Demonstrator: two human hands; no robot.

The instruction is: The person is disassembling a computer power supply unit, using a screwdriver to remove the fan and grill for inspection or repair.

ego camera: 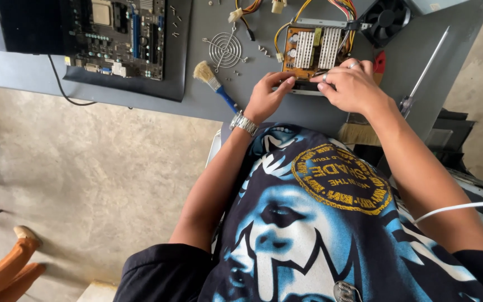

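- The left hand (268, 95) rests on the near edge of the open power supply unit (312, 53), fingers curled onto its metal frame; the grip is a light hold on the edge, not a full clench.
- The right hand (352, 85) lies just beside the left hand, on the same near edge of the unit, fingers bent down over the frame and grasping it. A ring shows on one finger.
- The power supply unit sits on the grey desk (208, 100), directly beyond both hands. Its circuit board with two pale finned heat sinks is exposed.
- A bundle of yellow, red and black wires (339, 8) leaves the unit on the side far from the hands.
- A wristwatch (244, 123) with a metal band sits on the left wrist.
- A small brush with a blue handle (213, 84) lies near the left hand, on its outer side.
- A round wire fan grille (225, 50) lies beyond that brush, with loose screws (264, 51) between it and the unit.
- A motherboard (118, 36) lies well apart from the left hand, further out on the same side.
- A black fan (386, 19) lies beyond the right hand.
- A long screwdriver (425, 70) lies on the outer side of the right hand.
- A wide bristle brush (359, 134) lies at the desk edge beneath the right forearm.
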